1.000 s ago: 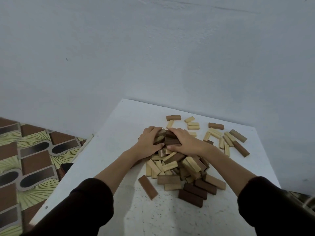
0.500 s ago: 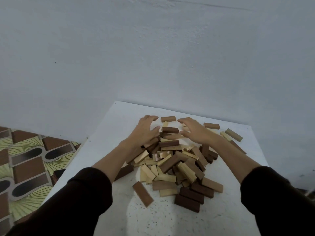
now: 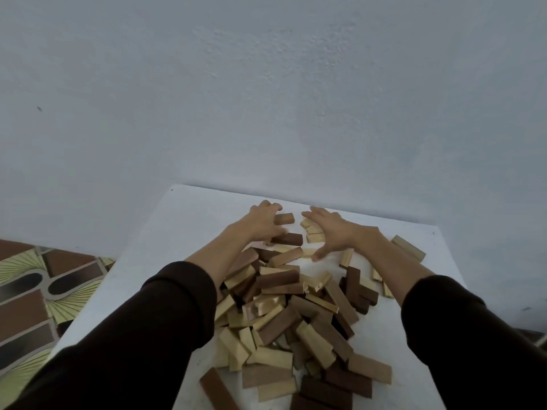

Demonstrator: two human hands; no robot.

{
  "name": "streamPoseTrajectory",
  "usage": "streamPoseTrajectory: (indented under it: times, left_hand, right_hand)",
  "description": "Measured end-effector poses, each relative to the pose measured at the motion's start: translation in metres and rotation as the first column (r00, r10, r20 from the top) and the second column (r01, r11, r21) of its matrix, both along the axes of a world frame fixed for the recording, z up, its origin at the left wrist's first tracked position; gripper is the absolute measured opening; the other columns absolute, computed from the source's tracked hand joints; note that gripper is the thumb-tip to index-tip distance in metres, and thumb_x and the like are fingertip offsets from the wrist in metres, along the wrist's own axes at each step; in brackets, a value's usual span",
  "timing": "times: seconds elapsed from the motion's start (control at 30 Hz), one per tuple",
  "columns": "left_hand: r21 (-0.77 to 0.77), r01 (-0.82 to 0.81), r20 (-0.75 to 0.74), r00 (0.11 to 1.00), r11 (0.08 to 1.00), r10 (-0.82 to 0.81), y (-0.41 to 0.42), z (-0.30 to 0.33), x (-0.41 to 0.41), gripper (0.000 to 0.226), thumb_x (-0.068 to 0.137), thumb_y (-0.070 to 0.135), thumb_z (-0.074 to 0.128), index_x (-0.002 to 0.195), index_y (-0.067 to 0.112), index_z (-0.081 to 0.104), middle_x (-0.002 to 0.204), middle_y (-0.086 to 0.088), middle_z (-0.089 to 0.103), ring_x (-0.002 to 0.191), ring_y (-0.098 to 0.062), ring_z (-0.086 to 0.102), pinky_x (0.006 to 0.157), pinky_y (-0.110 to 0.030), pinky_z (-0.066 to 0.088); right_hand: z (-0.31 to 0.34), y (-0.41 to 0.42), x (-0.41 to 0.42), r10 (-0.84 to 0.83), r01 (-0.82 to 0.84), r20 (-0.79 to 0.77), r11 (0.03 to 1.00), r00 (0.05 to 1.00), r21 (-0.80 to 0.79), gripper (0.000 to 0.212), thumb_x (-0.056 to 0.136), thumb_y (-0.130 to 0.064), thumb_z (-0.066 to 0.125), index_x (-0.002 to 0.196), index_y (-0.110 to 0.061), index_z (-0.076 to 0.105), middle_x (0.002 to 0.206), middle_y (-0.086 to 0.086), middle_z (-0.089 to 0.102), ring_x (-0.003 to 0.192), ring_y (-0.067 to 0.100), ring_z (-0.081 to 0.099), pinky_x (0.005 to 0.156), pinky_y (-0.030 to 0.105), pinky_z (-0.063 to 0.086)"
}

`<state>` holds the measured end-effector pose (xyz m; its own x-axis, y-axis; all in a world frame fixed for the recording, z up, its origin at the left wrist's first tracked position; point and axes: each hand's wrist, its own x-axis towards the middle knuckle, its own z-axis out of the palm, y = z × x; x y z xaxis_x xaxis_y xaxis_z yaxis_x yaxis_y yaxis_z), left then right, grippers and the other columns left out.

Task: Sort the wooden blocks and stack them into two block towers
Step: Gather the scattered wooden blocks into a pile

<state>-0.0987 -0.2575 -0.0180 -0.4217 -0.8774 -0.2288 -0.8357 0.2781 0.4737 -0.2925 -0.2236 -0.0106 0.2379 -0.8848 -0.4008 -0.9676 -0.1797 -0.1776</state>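
From my remote seat, the head camera looked down over a white table (image 3: 183, 220) pushed against a pale blue-grey wall (image 3: 266, 99). A loose heap of wooden blocks (image 3: 290, 315), some pale and some dark brown, lay jumbled across the middle and near part of the table, with no tower built. Both arms, in dark sleeves (image 3: 165, 321), reached forward over the heap to its far edge. The left hand (image 3: 263, 221) lay with fingers spread and bent over a mid-brown block (image 3: 284, 218), its fingertips touching that block; I could not tell whether it truly gripped it. A dark brown block (image 3: 288, 239) lay just below that hand. The right hand (image 3: 331, 229) was held wide, fingers splayed and thumb pointing down, resting over a few pale blocks (image 3: 313, 232) and holding nothing. One pale block (image 3: 408, 252) lay apart at the far right of the table. A patterned tiled floor (image 3: 38, 294) in green and brown showed to the left.
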Motion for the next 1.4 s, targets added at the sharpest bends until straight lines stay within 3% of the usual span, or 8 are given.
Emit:
streamPoseTrajectory:
  times: [0.2, 0.5, 0.73, 0.87, 0.97, 1.17, 1.3, 1.4]
  left_hand:
    - [-0.017, 0.143, 0.178, 0.974, 0.99, -0.137, -0.006, -0.005, -0.009, 0.077, 0.079, 0.046, 0.071, 0.14, 0.015, 0.036, 0.131, -0.006, 0.038, 0.12, -0.028, 0.031, 0.1, -0.041, 0.037]
    - [-0.002, 0.145, 0.127, 0.981, 0.989, -0.143, 0.003, -0.005, -0.009, 0.048, 0.081, 0.025, 0.073, 0.124, 0.017, 0.055, 0.118, -0.004, 0.045, 0.112, -0.025, 0.042, 0.096, -0.041, 0.043]
    - [0.101, 0.165, 0.028, 0.985, 0.981, -0.168, 0.011, 0.009, -0.002, 0.042, 0.085, 0.012, 0.067, 0.126, 0.013, 0.057, 0.12, -0.005, 0.05, 0.112, -0.021, 0.049, 0.09, -0.027, 0.041]
    - [0.184, 0.191, 0.049, 0.978, 0.964, -0.203, 0.018, 0.014, -0.002, 0.04, 0.09, 0.009, 0.055, 0.13, 0.014, 0.054, 0.126, -0.005, 0.051, 0.115, -0.02, 0.049, 0.097, -0.029, 0.04]
    - [0.199, 0.192, 0.02, 0.98, 0.961, -0.2, 0.025, 0.014, -0.004, 0.032, 0.092, 0.011, 0.052, 0.122, 0.014, 0.059, 0.124, -0.005, 0.055, 0.112, -0.021, 0.052, 0.099, -0.035, 0.042]
    - [0.164, 0.195, 0.039, 0.978, 0.967, -0.204, 0.038, 0.016, -0.006, 0.027, 0.097, 0.02, 0.047, 0.119, 0.012, 0.059, 0.119, -0.004, 0.057, 0.1, -0.019, 0.051, 0.073, -0.026, 0.04]
    - [0.13, 0.161, 0.147, 0.973, 0.978, -0.179, 0.038, 0.016, -0.01, 0.038, 0.097, 0.031, 0.046, 0.134, 0.02, 0.049, 0.138, -0.004, 0.046, 0.122, -0.024, 0.043, 0.096, -0.036, 0.04]
    - [0.033, 0.147, 0.222, 0.963, 0.989, -0.151, 0.037, 0.02, -0.019, 0.049, 0.095, 0.041, 0.049, 0.141, 0.025, 0.041, 0.148, -0.003, 0.032, 0.135, -0.03, 0.026, 0.11, -0.049, 0.027]
  right_hand:
    - [-0.005, -0.005, 0.007, 0.049, -0.05, -0.016, 0.998, 0.999, -0.044, 0.084, 0.076, -0.035, 0.077, 0.144, -0.02, 0.03, 0.138, 0.004, 0.031, 0.123, 0.026, 0.03, 0.1, 0.039, 0.037]
    - [-0.006, 0.016, 0.015, 0.042, -0.045, -0.041, 0.996, 0.998, -0.077, 0.08, 0.073, -0.035, 0.075, 0.138, -0.014, 0.034, 0.133, 0.006, 0.034, 0.118, 0.025, 0.037, 0.095, 0.036, 0.042]
    - [0.016, 0.031, 0.015, -0.074, 0.064, 0.128, 0.995, 0.989, 0.082, 0.064, 0.075, -0.031, 0.073, 0.13, -0.018, 0.045, 0.119, -0.001, 0.043, 0.1, 0.017, 0.051, 0.084, 0.033, 0.051]
    - [0.025, 0.045, 0.016, -0.063, 0.025, 0.164, 0.974, 0.984, 0.224, 0.056, 0.079, -0.04, 0.069, 0.128, -0.025, 0.048, 0.123, -0.004, 0.049, 0.101, 0.021, 0.06, 0.086, 0.035, 0.051]
    - [0.024, 0.053, 0.019, -0.008, -0.024, 0.139, 0.974, 0.99, 0.225, 0.055, 0.083, -0.048, 0.065, 0.13, -0.024, 0.049, 0.128, -0.005, 0.049, 0.108, 0.016, 0.053, 0.092, 0.03, 0.045]
    - [0.02, 0.066, 0.02, -0.006, -0.021, 0.148, 0.984, 0.989, 0.179, 0.06, 0.086, -0.048, 0.062, 0.136, -0.021, 0.044, 0.136, 0.0, 0.047, 0.119, 0.018, 0.046, 0.097, 0.031, 0.039]
    - [0.026, 0.073, 0.011, -0.033, 0.015, 0.183, 0.995, 0.983, 0.096, 0.059, 0.091, -0.047, 0.055, 0.139, -0.018, 0.04, 0.138, 0.0, 0.042, 0.119, 0.016, 0.046, 0.097, 0.028, 0.037]
    - [0.03, 0.074, -0.011, -0.099, 0.103, 0.203, 0.995, 0.974, -0.009, 0.052, 0.092, -0.041, 0.056, 0.136, -0.016, 0.045, 0.136, 0.003, 0.046, 0.119, 0.018, 0.047, 0.098, 0.03, 0.038]
